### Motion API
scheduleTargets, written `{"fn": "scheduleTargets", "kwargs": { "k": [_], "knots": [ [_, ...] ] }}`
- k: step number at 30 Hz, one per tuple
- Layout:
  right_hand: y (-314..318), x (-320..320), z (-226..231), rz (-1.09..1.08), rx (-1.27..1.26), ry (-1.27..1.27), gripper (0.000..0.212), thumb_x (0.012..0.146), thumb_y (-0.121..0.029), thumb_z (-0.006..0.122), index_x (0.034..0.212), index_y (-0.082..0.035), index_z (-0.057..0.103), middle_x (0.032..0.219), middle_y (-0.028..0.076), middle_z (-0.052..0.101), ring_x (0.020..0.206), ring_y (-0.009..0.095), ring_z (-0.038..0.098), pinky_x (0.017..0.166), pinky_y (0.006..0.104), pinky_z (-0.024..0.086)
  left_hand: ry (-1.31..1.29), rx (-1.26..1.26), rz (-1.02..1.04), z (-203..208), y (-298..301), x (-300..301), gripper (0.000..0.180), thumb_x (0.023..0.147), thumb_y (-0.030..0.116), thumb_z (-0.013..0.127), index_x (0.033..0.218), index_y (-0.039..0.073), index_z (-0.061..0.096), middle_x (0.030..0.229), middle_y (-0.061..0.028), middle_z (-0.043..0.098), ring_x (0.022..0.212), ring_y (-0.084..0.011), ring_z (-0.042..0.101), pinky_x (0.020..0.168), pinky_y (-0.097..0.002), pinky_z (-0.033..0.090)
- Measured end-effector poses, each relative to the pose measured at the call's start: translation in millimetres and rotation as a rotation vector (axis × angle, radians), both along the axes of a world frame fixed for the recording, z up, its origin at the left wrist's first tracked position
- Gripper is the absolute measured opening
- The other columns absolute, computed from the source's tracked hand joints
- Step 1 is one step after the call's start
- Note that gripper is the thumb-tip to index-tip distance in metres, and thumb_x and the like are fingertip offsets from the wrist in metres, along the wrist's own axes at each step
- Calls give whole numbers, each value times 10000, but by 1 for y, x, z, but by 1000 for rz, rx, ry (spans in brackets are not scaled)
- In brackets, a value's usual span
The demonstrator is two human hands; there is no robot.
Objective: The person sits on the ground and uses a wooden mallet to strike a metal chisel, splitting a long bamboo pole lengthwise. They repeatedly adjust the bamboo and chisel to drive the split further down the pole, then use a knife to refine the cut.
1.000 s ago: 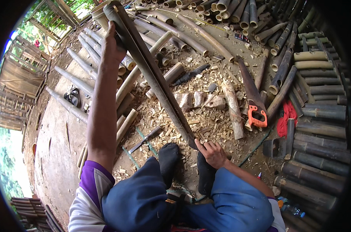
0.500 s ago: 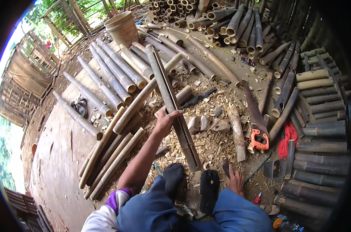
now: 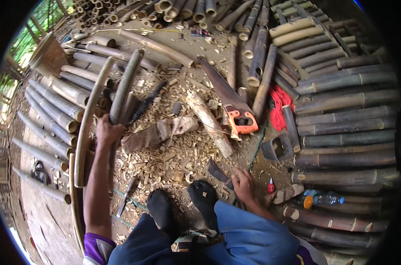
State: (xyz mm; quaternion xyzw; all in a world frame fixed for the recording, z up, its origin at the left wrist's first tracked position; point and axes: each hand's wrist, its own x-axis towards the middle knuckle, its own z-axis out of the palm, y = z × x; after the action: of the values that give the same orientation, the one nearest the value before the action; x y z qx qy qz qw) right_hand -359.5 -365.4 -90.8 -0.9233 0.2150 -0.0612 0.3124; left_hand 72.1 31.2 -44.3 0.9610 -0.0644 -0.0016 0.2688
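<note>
My left hand is wrapped around a long bamboo pole, which slants away from me at the left. Low at the right, beside my foot, my right hand is closed at the handle end of a knife with a dark, broad blade. The blade points away and to the left, just above the chips. Part of the handle is hidden by my fingers. Between my hands, wood chips cover the ground, with a chopped wooden block lying among them.
An orange-handled handsaw lies ahead, near a peeled log and a red cloth. A narrow chisel-like tool rests near my left foot. Bamboo lengths are stacked on the right. A plastic bottle lies there, near a small red bottle.
The view has turned right. My left hand has carried the bamboo pole to the left, away from over my feet. My right hand has lifted the knife from the ground beside my foot.
</note>
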Motion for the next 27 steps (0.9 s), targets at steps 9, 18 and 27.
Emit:
{"fn": "scheduleTargets", "kwargs": {
  "k": [9,18,27],
  "knots": [
    [-85,-79,-50,-483,-546,215,345,960,-192,673,1228,23,650,1100,260,644,1038,453,624,920,506,486,-67,252,25,-12,6,46,613,724,168,777,1271,9,551,1217,-252,608,1234,-423,578,1053,-513,496],
    [-89,-120,-33,-522,-474,461,323,952,-187,685,1196,19,636,1068,237,631,1016,425,620,917,493,482,-375,130,297,-25,49,37,549,796,237,783,1277,52,596,1222,-207,590,1214,-394,554,1032,-506,460],
    [-68,-109,0,-391,-307,332,304,945,-182,696,1164,14,621,1036,215,619,994,397,615,915,480,478,-118,300,262,-7,142,32,433,785,250,776,1118,31,607,1152,-201,687,1123,-384,665,965,-475,542]
  ]
}}
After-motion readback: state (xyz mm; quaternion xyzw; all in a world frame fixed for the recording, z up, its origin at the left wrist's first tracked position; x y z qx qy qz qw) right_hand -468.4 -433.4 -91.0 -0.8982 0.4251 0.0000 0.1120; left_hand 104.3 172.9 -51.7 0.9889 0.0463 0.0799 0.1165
